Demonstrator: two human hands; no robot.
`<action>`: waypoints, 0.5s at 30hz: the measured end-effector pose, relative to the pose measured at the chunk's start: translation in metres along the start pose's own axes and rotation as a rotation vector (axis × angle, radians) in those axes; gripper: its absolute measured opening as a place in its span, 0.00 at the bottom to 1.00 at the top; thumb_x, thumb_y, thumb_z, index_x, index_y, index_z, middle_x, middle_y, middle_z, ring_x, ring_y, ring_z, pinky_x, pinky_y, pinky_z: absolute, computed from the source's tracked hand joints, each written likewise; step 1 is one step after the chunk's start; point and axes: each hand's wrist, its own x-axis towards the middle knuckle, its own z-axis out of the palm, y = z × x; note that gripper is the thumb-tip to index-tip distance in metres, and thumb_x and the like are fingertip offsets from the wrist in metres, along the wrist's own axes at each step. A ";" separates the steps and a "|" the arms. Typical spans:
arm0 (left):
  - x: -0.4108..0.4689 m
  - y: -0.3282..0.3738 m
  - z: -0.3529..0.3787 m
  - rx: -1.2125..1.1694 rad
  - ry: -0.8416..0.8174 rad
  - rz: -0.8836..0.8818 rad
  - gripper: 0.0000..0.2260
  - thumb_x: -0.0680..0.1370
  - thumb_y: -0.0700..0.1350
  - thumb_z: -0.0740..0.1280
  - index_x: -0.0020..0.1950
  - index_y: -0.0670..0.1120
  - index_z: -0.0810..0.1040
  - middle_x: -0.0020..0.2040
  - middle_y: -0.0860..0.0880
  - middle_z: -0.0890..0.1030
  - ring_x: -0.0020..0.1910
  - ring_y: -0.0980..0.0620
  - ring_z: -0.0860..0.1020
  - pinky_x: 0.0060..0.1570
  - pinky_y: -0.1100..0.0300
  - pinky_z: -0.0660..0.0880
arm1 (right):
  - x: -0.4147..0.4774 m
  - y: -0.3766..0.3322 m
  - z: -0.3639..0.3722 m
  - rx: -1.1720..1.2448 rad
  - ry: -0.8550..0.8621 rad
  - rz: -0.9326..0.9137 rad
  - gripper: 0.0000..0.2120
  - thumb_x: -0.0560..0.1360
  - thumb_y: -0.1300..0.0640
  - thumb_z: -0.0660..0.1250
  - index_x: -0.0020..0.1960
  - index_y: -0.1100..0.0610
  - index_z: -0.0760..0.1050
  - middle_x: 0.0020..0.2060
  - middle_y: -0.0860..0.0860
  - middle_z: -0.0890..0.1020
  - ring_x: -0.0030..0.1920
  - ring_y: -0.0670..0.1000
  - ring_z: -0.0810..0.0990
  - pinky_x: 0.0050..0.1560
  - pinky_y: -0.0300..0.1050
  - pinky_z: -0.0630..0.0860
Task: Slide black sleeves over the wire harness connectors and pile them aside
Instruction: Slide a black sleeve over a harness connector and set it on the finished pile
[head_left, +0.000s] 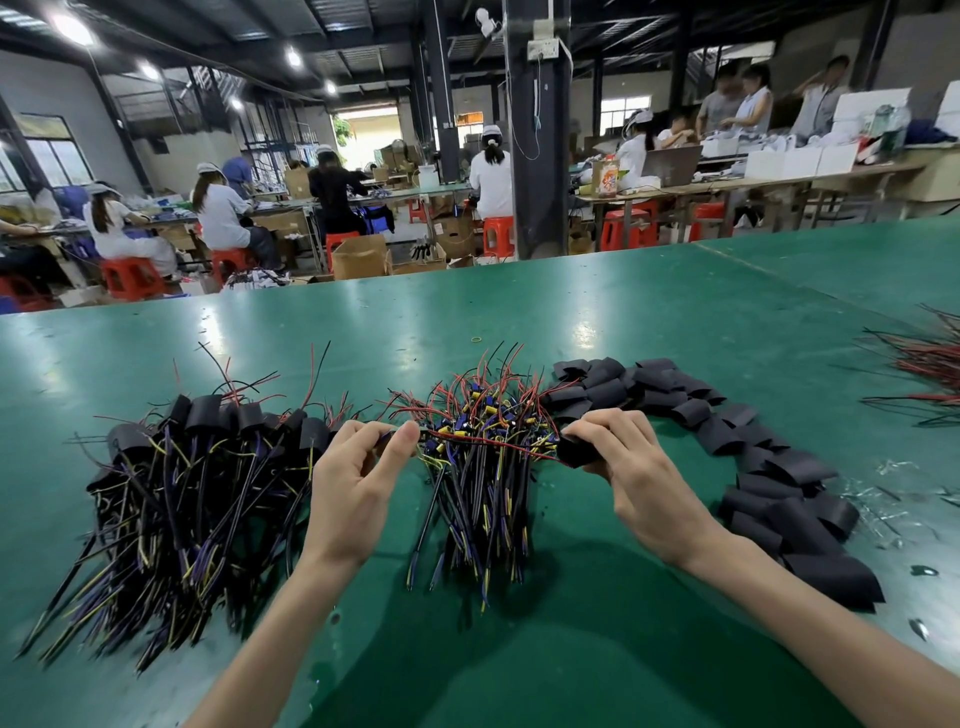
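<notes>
My left hand (358, 467) pinches one end of a wire harness (488, 444) whose red and black wires stretch to the right. My right hand (623, 457) grips a black sleeve (574, 451) around the wires' other end. Under both hands lies a pile of bare harnesses (483, 478) with blue and yellow connectors. A pile of sleeved harnesses (197, 483) lies to the left. Loose black sleeves (769, 467) curve along the right side.
All of it lies on a green table (519, 322). More red and black wires (930, 364) lie at the right edge. A small yellow rubber band (476, 340) sits beyond the piles. Clear plastic scraps (893, 499) are scattered right of the sleeves. People work at benches far behind.
</notes>
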 end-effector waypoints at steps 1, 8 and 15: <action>0.000 0.000 0.000 0.001 0.008 -0.003 0.14 0.73 0.56 0.64 0.37 0.48 0.80 0.41 0.41 0.76 0.42 0.49 0.74 0.44 0.66 0.68 | 0.000 0.000 0.000 0.002 -0.004 -0.008 0.25 0.67 0.80 0.63 0.60 0.61 0.74 0.55 0.53 0.75 0.53 0.52 0.69 0.59 0.46 0.69; 0.002 -0.001 -0.002 0.021 0.035 -0.002 0.15 0.74 0.56 0.64 0.37 0.45 0.80 0.41 0.40 0.76 0.41 0.50 0.73 0.43 0.68 0.67 | 0.000 -0.002 -0.002 0.030 -0.029 -0.018 0.25 0.68 0.79 0.63 0.61 0.61 0.74 0.55 0.53 0.75 0.54 0.53 0.70 0.59 0.49 0.71; -0.004 -0.001 0.003 0.047 -0.010 0.045 0.14 0.73 0.56 0.64 0.40 0.46 0.80 0.40 0.44 0.75 0.38 0.49 0.73 0.41 0.60 0.69 | 0.001 -0.011 -0.004 0.050 -0.049 0.004 0.22 0.70 0.75 0.65 0.62 0.62 0.73 0.55 0.53 0.75 0.53 0.54 0.71 0.56 0.54 0.74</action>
